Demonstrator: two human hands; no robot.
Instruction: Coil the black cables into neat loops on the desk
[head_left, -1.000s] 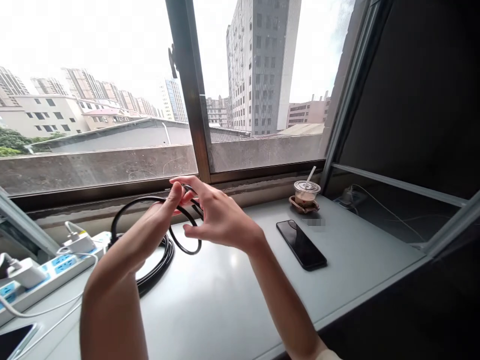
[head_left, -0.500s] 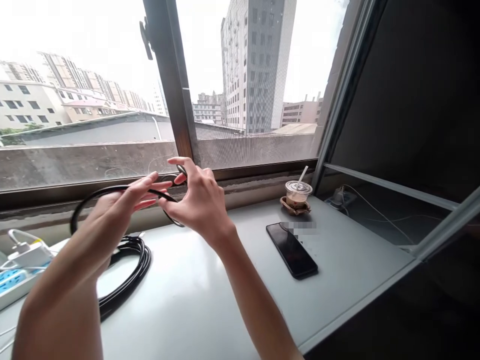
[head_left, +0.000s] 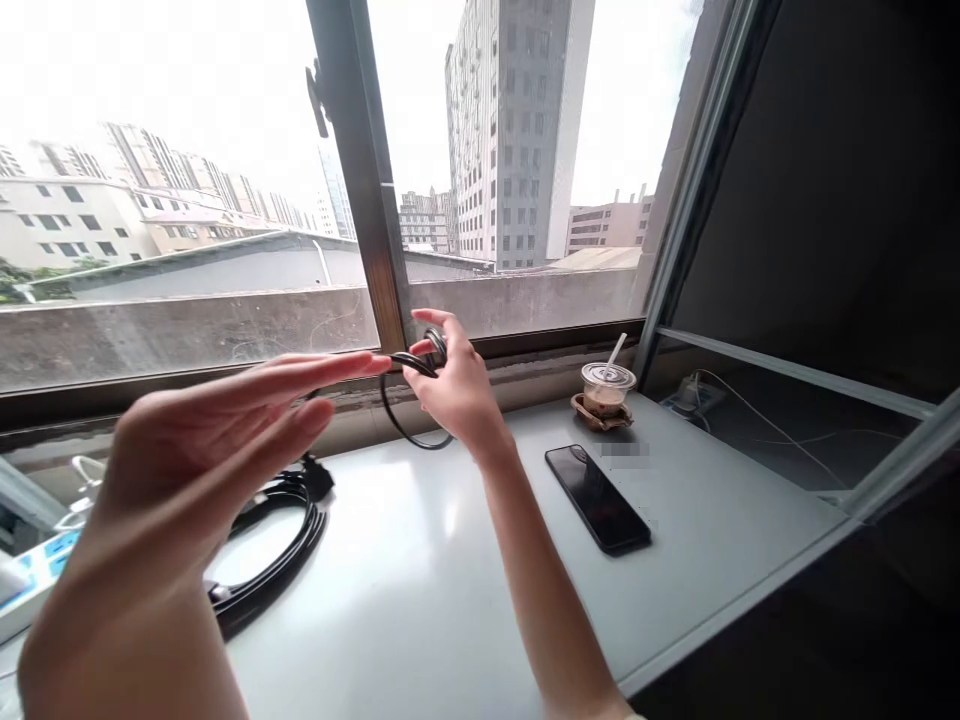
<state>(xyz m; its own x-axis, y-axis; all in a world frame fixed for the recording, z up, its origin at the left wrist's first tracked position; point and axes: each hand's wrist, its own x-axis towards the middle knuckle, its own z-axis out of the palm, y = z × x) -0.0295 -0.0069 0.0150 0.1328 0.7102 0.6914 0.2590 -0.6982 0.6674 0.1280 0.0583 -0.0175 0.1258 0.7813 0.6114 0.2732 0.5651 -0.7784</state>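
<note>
My right hand is closed around a small looped bundle of black cable, held above the desk near the window. A loose loop of this cable hangs below the fingers. My left hand is raised on the left, its fingers stretched out flat and the thumb apart below them. Its fingertips are beside the cable where it leaves my right hand; whether they touch it I cannot tell. A black plug is by a larger coil of black cable on the desk, partly hidden by my left arm.
A black phone lies on the white desk. Behind it, a lidded drink cup with a straw stands in a cardboard holder. A power strip is at the left, and the window frame rises behind my hands.
My right hand has shifted right with the bundled cable. My left hand has come back nearer the camera, its fingers straightened. The plug has come into view above the coil.
</note>
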